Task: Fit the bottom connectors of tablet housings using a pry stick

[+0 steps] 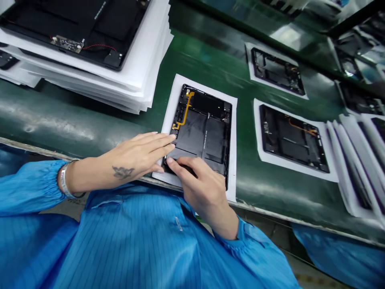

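Note:
In the head view an opened tablet housing [197,128] lies on a white sheet [232,160] in front of me. Its inside shows dark battery cells and an orange flex cable [187,111] along the upper left. My left hand [142,154] is stretched flat, its fingertips touching the housing's left edge. Over the near-left corner my right hand [204,182] is closed, thumb and bent forefinger close together. A dark shape shows between them; whether it is held or part of the housing is hidden by the fingers.
At upper left, another housing [75,28] tops a paper stack [144,84]. Two more housings, one nearer [291,138] and one farther [278,71], lie on sheets to the right. Layered sheets and housings [355,168] lean at far right. The green bench's front edge [270,212] is close to me.

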Motion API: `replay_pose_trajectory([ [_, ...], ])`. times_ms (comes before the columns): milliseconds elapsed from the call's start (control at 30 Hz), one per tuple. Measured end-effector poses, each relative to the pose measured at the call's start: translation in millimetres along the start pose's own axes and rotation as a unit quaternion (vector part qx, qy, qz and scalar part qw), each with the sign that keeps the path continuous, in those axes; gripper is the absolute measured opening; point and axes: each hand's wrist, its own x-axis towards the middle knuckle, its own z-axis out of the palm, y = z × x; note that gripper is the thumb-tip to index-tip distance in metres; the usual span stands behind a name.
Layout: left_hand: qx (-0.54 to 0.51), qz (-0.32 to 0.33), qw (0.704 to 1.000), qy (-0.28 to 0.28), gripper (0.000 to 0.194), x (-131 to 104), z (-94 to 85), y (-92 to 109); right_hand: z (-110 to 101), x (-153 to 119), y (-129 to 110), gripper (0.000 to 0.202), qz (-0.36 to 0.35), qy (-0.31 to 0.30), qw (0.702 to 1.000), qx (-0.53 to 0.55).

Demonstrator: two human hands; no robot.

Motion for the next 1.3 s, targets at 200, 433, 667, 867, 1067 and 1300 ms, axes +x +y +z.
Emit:
replay_pose_trajectory([
  [200, 0.022, 0.008, 1.0, 0.009, 0.043, 5.2, -4.4, 4.7, -18.0, 17.7, -3.5, 0.022, -0.108, -0.081, 0.986, -0.096],
  [433, 0.032, 0.007, 0.999, -0.003, 0.044, 2.3, -2.4, 2.3, -27.7, 27.4, -3.9, 0.022, -0.166, -0.094, 0.972, -0.139],
  [667, 0.02, -0.002, 1.0, 0.003, 0.044, 1.3, 2.1, 4.5, -26.3, 26.2, -3.8, 0.017, -0.204, -0.09, 0.963, -0.153],
  [867, 0.019, 0.004, 1.0, -0.014, 0.05, 1.1, -3.4, 1.2, -17.4, 23.2, 9.0, 0.021, -0.167, -0.071, 0.977, -0.11],
  [1067, 0.043, -0.007, 0.999, 0.019, 0.049, -7.5, -20.9, -3.1, -24.4, 4.1, -0.6, 0.036, 0.059, 0.123, 0.989, 0.051],
  [1300, 0.074, 0.098, 0.992, 0.043, 0.033, -8.8, -21.5, 5.8, -16.5, -14.6, -14.9, 0.049, 0.065, 0.145, 0.971, 0.18],
])
